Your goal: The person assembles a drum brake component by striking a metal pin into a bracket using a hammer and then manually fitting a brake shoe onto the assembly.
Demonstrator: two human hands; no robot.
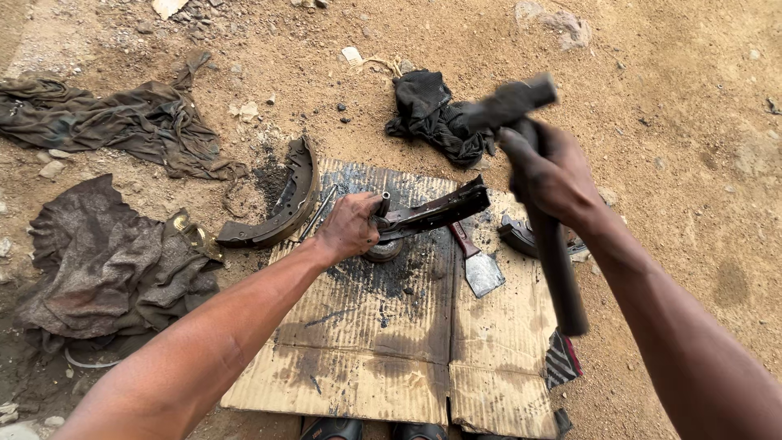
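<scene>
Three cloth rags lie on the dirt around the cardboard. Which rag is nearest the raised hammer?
The black rag, bunched beyond the cardboard's far edge, just beside the hammer head. The two grey-brown rags lie far left.

Bracket [436,210]: long dark rusty metal piece, lying slanted, far end raised toward right; near end pinned under left hand [349,228], resting on small round block [384,250] just below that hand. Short punch [383,204] upright at left fingertips, touching bracket's near end. Hammer [533,195]: dark head blurred above right hand [554,175], long handle running down past wrist, held well above bracket.
</scene>
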